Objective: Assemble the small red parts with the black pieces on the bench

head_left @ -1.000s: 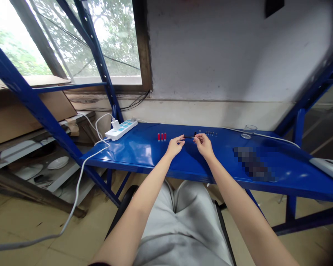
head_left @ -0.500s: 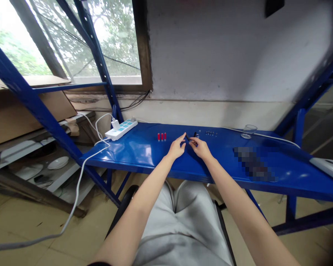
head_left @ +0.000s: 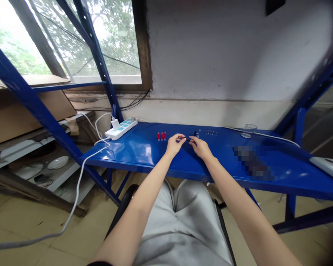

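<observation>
Above the blue tabletop [head_left: 144, 147], my left hand [head_left: 174, 145] has its thumb and fingertips pinched together on one end of a small black stick-like piece [head_left: 187, 139]. My right hand [head_left: 200, 147] pinches the same piece from the other side; what kind of thing it is I cannot make out. Just behind the right hand's fingers stands another small black piece [head_left: 195, 133], with a small clear bit [head_left: 198, 134] beside it. Three small red cylinders with pale lower ends [head_left: 162, 136] stand in a row to the left of my left hand.
Several tiny shiny parts [head_left: 211, 133] lie in a row behind my right hand. A clear glass [head_left: 249, 131] and a white cable [head_left: 277, 139] are at the back right. A blurred dark item [head_left: 254, 164] lies nearer. A white power strip [head_left: 121, 129] is at left.
My left hand's outstretched index finger has drawn back and now pinches the black piece with the thumb. The piece has turned from slanting to nearly level. My right hand keeps its hold.
</observation>
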Tool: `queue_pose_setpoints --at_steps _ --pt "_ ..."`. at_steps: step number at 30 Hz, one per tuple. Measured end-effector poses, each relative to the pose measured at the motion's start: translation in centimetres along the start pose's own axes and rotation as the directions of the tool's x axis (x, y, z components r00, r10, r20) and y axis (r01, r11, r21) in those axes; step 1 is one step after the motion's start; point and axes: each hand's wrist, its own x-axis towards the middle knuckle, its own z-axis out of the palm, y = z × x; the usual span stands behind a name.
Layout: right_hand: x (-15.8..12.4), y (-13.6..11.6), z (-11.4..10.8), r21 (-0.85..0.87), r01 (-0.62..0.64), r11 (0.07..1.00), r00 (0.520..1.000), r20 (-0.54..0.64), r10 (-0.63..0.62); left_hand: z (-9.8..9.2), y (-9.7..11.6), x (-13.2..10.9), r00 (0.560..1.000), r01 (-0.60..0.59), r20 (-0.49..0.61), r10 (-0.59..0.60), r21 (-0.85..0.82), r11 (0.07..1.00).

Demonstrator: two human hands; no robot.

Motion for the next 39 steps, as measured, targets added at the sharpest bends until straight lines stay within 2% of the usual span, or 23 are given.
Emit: queue_pose_setpoints --at_steps 5,10,15,18,20,22,25,28,31,36,39 --pt "-0.2 -0.2 -0.2 -0.057 0.073 0.996 0.997 -0.002 -0.073 -0.2 0.2 0.1 1.0 0.021 0.004 -0.021 -0.047 0.999" --pt "-0.3 -0.1 -0.2 -0.079 0.103 0.992 0.995 -0.007 -0.104 -0.1 0.0 0.1 1.0 0.012 0.011 -0.012 -0.02 1.0" --pt "-0.3 0.0 -0.3 -0.073 0.111 0.991 0.994 -0.011 -0.112 0.0 0.0 0.2 1.0 -0.011 0.026 0.009 0.071 0.997" --pt "-0.3 -0.1 -0.3 -0.051 0.097 0.994 0.995 -0.03 -0.098 -0.4 0.9 1.2 0.995 -0.075 0.082 0.062 0.174 0.982" --pt "-0.2 -0.2 -0.2 -0.019 0.076 0.997 0.996 -0.049 -0.077 -1.0 2.0 2.5 0.978 -0.148 0.184 0.1 0.27 0.951" --pt "-0.1 -0.4 -0.1 0.025 0.054 0.998 0.996 -0.071 -0.052 -1.7 3.3 4.4 0.951 -0.201 0.298 0.081 0.398 0.895" --pt "-0.1 -0.5 0.0 0.074 0.02 0.997 0.998 -0.059 -0.016 -2.8 4.6 7.2 0.939 -0.237 0.338 0.061 0.51 0.827" --pt "-0.2 -0.4 0.0 0.087 -0.014 0.996 1.0 -0.025 0.016 -3.6 4.7 9.0 0.92 -0.267 0.391 0.012 0.605 0.75" --pt "-0.2 -0.1 0.0 0.082 -0.033 0.996 0.999 -0.018 0.034 -4.2 3.8 9.3 0.898 -0.284 0.436 -0.066 0.686 0.67" --pt "-0.1 0.1 0.2 0.069 -0.044 0.997 0.999 0.012 0.043 -5.0 2.7 8.3 0.874 -0.297 0.455 -0.174 0.782 0.548" --pt "-0.1 0.1 0.3 0.067 -0.05 0.997 0.999 0.021 0.048 -5.4 2.6 8.2 0.877 -0.289 0.444 -0.186 0.795 0.533"
